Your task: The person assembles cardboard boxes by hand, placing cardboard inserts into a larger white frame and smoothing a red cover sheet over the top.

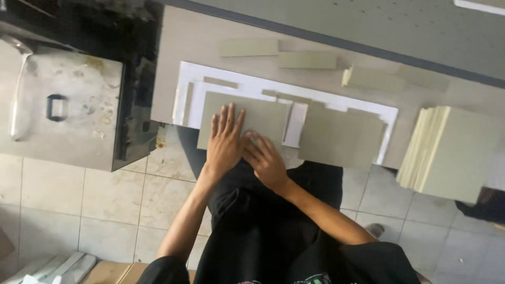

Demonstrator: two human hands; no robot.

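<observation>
Two hands rest on one grey board panel (243,122) at the near edge of the surface (173,63). The left hand (224,143) lies flat with its fingers spread and straight, palm down on the panel's lower left part, which looks like a way of pinning it so it cannot slide. The right hand (265,159), at about four o'clock from the left and touching it, has its fingers bent and close together, fingertips pressing at the panel's bottom edge; nothing is clamped in either hand.

The panel sits on a white sheet (252,84) whose margin shows around it at twelve and nine o'clock, so the board appears laid inside a border left free on purpose. A second grey panel (342,138) lies at three o'clock on the same sheet, with a narrow strip (295,123) between the two, set like a spine gap.

Further off, at twelve o'clock, loose grey strips (279,53) lie on the bare surface, within reach but apart from the work. At three o'clock a stack of pale boards (447,152) overhangs the edge, its sheets fanned slightly. At nine o'clock stands a stained metal cabinet (68,105) with a dark handle, over a tiled floor (79,205).
</observation>
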